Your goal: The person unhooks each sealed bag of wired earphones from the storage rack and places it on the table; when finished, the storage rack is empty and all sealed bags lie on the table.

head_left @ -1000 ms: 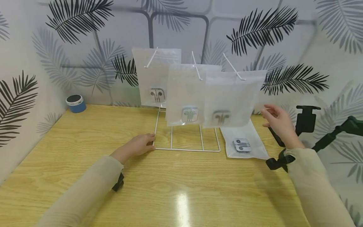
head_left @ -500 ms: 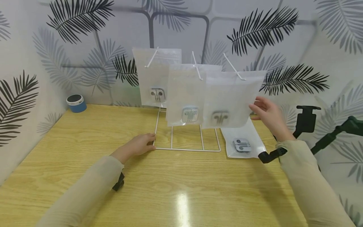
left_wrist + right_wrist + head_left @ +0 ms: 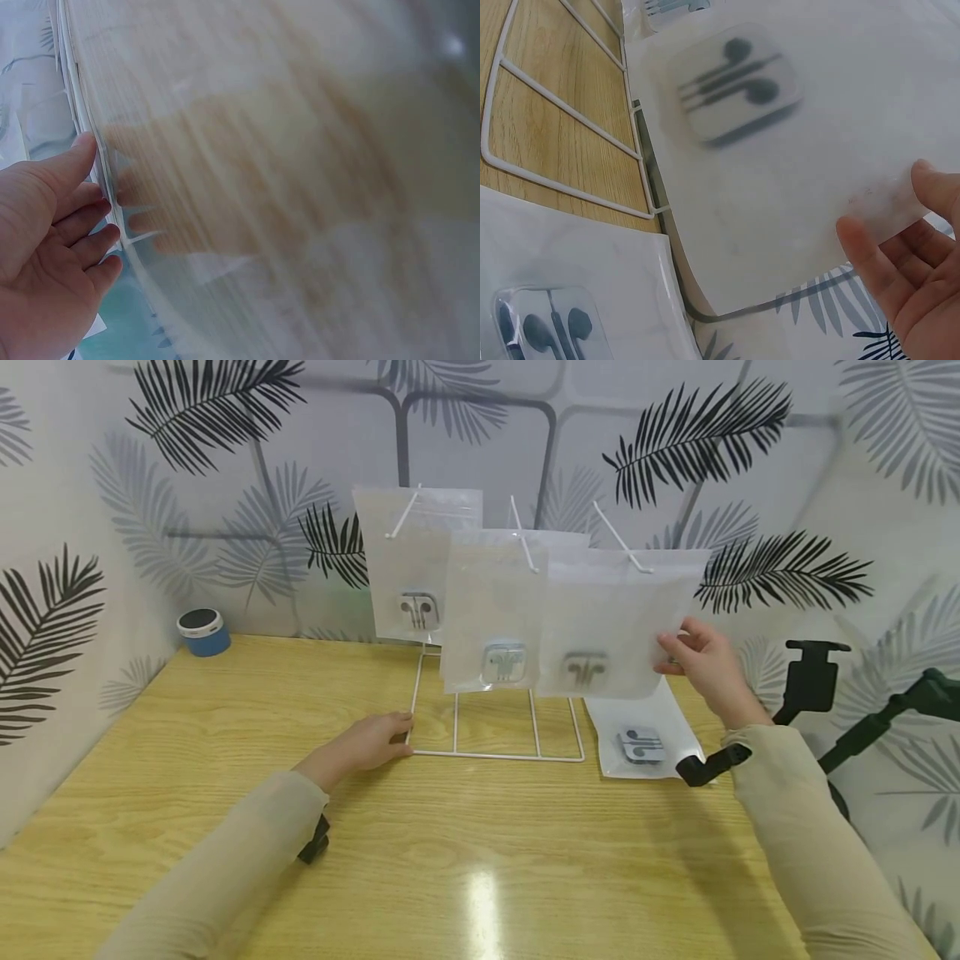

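Observation:
A white wire display rack (image 3: 495, 755) stands on the table, with three hooks at its top. From each hook hangs a frosted zip bag with boxed earphones inside: the left bag (image 3: 405, 552), the middle bag (image 3: 487, 602) and the right bag (image 3: 600, 618). My left hand (image 3: 367, 743) holds the rack's front left corner between thumb and fingers. My right hand (image 3: 708, 668) pinches the side edge of the right bag; in the right wrist view, part of a finger shows faintly through the plastic. Another earphone bag (image 3: 645, 727) lies flat beside the rack, partly covered by the hanging one.
A blue round canister with a dark top (image 3: 204, 632) sits at the table's back left. To the right stands a black holder on an arm (image 3: 810, 677), close to my right forearm. A patterned wall rises behind the table (image 3: 420, 860).
My right hand has come leftward from beside the right bag and taken its edge. My left hand stays on the rack, and the hanging bags have barely moved.

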### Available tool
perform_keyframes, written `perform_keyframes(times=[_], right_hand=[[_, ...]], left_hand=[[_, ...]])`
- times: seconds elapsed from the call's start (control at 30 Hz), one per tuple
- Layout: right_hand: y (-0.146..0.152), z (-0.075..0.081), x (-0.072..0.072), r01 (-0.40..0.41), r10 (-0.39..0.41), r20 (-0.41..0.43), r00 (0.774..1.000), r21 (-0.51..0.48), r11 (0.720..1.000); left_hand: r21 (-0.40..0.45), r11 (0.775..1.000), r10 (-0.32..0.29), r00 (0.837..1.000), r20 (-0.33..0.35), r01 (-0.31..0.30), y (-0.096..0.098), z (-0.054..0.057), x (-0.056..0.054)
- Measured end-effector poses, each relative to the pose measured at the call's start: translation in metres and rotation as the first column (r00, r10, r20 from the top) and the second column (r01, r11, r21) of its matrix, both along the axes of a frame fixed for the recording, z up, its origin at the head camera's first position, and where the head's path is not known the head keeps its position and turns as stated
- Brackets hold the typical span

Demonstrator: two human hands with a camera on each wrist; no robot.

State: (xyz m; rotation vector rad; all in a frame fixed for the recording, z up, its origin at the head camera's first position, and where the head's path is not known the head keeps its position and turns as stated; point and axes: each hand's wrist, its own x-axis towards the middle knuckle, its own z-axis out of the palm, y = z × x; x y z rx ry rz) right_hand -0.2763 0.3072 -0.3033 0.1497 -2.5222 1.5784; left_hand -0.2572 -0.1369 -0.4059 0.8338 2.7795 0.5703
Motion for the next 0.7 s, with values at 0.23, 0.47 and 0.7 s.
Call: perform_keyframes(times=[0.23, 0.47, 0.7], right_hand=[[0.0005, -0.0010, 0.0021, 0.020, -0.021, -0.018, 1.000, -0.027, 0.999], [-0.0006, -0.0007, 0.0045, 0.016, -0.020, -0.054, 0.998, -0.066, 0.998], [0.0003, -0.0003, 0.0086, 0.014, -0.018, -0.054, 0.998, -0.067, 0.998]], left_hand=[[-0.009, 1.000, -0.009, 1.000, -0.010, 0.009, 0.0004, -0.0008, -0.0016], [-0.010, 1.000, -0.007, 1.000, -0.010, 0.007, 0.0001, -0.0017, -0.0021], [-0.008, 1.000, -0.001, 1.000, -0.007, 0.001, 0.0006, -0.0027, -0.0020]])
